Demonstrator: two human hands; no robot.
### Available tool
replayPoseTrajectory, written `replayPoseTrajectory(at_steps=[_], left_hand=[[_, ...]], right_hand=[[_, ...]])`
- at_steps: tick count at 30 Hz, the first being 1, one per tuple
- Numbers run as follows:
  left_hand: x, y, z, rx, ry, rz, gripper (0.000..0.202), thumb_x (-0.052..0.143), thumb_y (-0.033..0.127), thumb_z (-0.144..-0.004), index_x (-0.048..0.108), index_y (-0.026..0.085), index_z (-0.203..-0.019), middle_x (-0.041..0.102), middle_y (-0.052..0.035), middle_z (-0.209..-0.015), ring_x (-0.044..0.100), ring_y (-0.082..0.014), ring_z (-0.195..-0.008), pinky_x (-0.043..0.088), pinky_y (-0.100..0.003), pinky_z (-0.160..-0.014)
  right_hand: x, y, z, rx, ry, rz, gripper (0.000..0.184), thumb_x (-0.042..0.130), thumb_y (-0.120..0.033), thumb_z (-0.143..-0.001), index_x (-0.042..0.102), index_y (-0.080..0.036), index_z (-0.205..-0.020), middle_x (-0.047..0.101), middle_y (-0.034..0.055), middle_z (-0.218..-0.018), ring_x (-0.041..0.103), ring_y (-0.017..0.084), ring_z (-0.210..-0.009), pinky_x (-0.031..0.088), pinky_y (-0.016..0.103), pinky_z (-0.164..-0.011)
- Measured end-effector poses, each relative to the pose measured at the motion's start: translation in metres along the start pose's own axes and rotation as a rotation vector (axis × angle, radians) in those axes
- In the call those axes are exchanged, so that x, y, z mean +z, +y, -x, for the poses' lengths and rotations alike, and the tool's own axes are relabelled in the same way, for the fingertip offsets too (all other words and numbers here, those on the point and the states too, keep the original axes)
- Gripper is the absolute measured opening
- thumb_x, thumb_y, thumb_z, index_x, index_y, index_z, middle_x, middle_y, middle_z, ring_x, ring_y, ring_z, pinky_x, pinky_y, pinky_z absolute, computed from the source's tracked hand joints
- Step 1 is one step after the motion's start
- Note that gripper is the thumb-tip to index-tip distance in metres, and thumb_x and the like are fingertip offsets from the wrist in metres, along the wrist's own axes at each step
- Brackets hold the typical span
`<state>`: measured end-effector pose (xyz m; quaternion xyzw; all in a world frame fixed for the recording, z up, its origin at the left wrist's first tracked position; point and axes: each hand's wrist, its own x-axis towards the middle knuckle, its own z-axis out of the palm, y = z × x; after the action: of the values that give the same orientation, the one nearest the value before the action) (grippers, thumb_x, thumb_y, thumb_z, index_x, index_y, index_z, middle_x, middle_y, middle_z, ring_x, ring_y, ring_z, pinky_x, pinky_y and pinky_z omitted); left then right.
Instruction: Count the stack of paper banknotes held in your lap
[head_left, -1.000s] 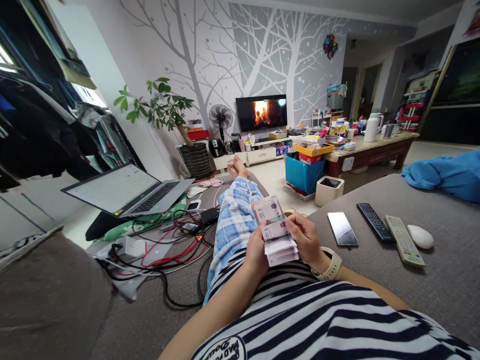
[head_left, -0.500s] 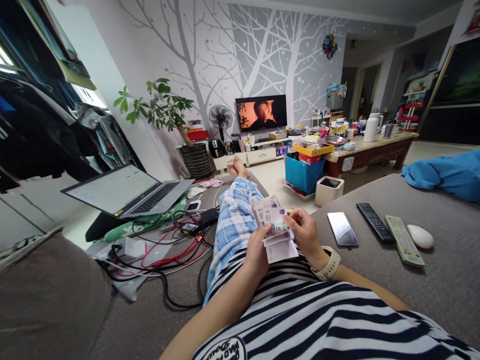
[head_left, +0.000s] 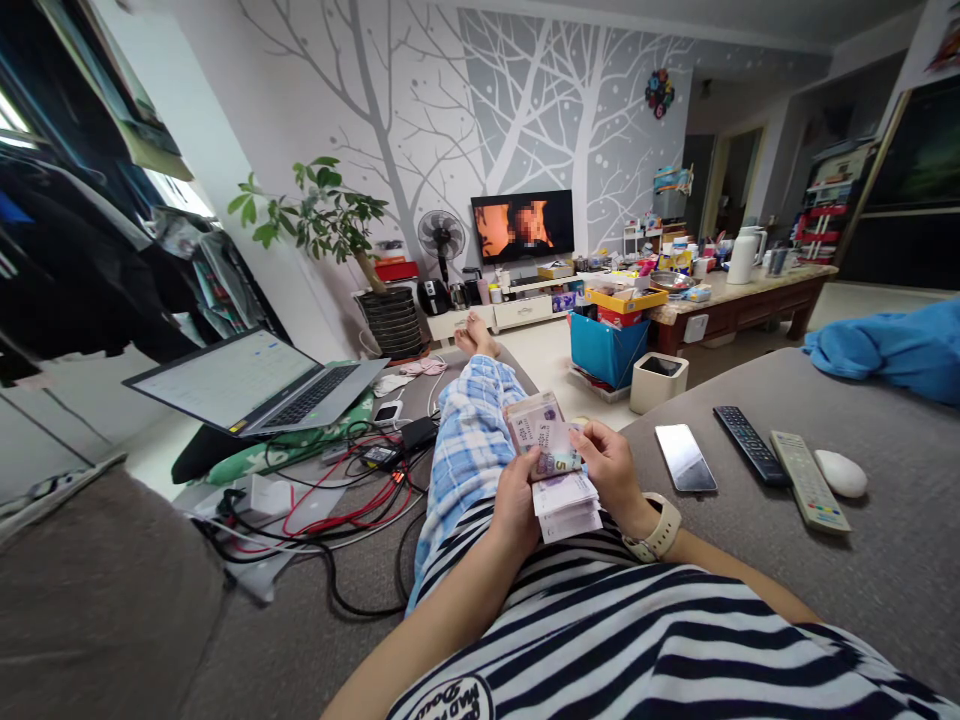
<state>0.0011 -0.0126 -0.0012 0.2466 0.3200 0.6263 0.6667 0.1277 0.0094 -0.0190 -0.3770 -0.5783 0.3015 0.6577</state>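
On the far floor, a blue box point(head_left: 604, 352) carries a yellow tray point(head_left: 626, 298). Near, over the lap, the left hand point(head_left: 516, 500) and right hand point(head_left: 616, 475) both grip the notes point(head_left: 561, 478), fingers curled closed.

A stack of banknotes point(head_left: 559, 472) sits between my left hand point(head_left: 514, 503) and right hand point(head_left: 616, 476) over my lap point(head_left: 465, 460), a laptop point(head_left: 259, 380) to the left, a phone point(head_left: 684, 457) to the right.

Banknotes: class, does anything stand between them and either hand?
Nothing visible does. The left hand and the right hand both grip the banknotes directly, above the striped shirt.
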Motion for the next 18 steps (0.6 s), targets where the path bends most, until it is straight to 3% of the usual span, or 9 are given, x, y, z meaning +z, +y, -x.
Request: replayPoseTrajectory(at_steps=[6,14,18], left_hand=[[0.0,-0.003,-0.005,-0.008,-0.029,0.047,0.027,0.064,0.029,-0.081,0.07,0.01,-0.098,0.077,-0.0124,-0.093,0.072,-0.0293,-0.098,0.055,-0.04,-0.092],[-0.002,-0.002,-0.004,0.048,-0.013,-0.088,0.027,0.068,0.033,-0.073,0.073,0.01,-0.087,0.075,-0.0069,-0.072,0.07,-0.024,-0.072,0.054,-0.034,-0.075],[-0.006,-0.005,-0.007,0.104,-0.054,-0.132,0.03,0.068,0.032,-0.071,0.074,0.01,-0.09,0.077,-0.0086,-0.079,0.069,-0.0241,-0.072,0.052,-0.033,-0.072]], right_hand=[[0.0,-0.004,0.003,-0.056,0.014,0.029,0.038,0.06,-0.044,-0.089,0.048,-0.021,-0.061,0.042,-0.0048,-0.056,0.039,0.012,-0.055,0.031,0.026,-0.054],[-0.001,-0.019,0.011,-0.161,-0.027,0.001,0.03,0.061,-0.036,-0.09,0.054,-0.021,-0.065,0.049,-0.0043,-0.058,0.044,0.013,-0.057,0.035,0.027,-0.059],[0.0,-0.021,0.013,-0.172,-0.041,-0.02,0.027,0.061,-0.035,-0.09,0.057,-0.02,-0.068,0.051,-0.0037,-0.06,0.047,0.013,-0.059,0.036,0.027,-0.059]])
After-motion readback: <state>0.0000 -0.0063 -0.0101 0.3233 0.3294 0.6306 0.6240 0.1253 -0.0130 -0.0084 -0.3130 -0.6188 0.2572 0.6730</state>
